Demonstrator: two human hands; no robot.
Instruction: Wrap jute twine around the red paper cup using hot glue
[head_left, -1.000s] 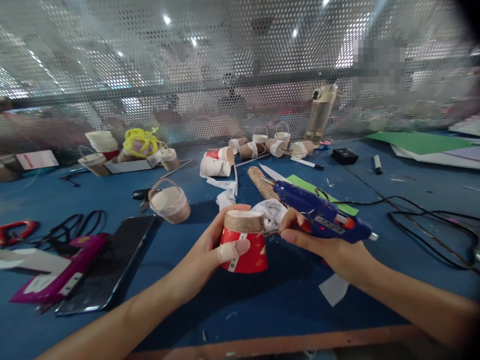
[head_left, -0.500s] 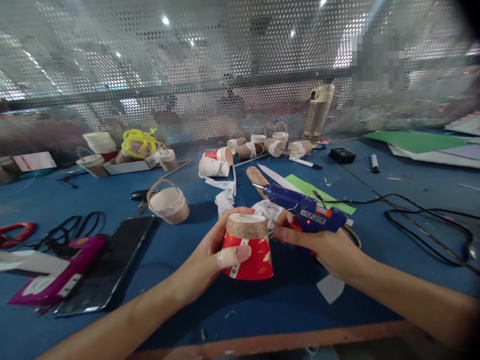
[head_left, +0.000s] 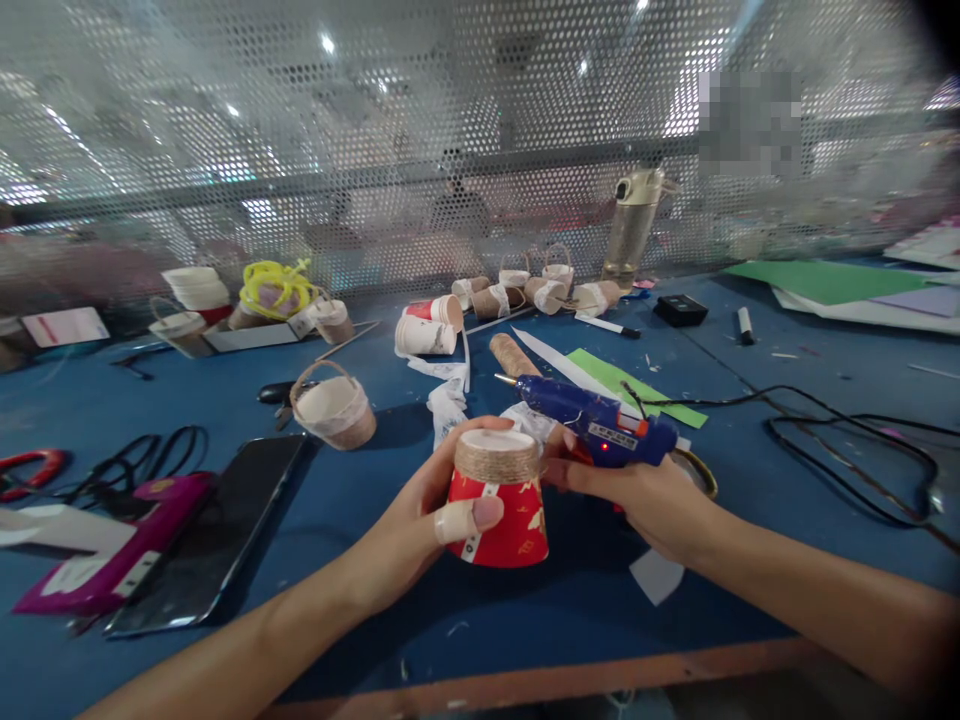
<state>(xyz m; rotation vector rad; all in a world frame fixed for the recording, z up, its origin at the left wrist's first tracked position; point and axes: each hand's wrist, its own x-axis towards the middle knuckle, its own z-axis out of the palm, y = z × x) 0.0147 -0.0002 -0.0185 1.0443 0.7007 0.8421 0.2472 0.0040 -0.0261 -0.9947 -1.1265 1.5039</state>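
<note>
Here, the left hand (head_left: 416,512) is gripping a red paper cup (head_left: 504,522), which is being held upside down near the front edge of the blue counter (head_left: 757,520). Whether the cup's rim is resting on the counter is not clear. The thumb, wearing a pale plaster, is pressing on the cup's near wall, and the fingers are curling round its far side. A band of twine (head_left: 496,462) is circling the cup's upper part. Just beside the cup, the right hand (head_left: 641,495) is clasping the handle of a blue glue gun (head_left: 592,425). The gun's nozzle is pointing leftward, behind the cup and apart from it, and a red light is glowing on its body. A black cord (head_left: 825,432) is trailing off to the right. A small basket (head_left: 334,408) is sitting left of the cup, a dark phone (head_left: 217,530) is lying nearer the left edge, and a green paper strip (head_left: 634,388) is lying behind the gun.
</note>
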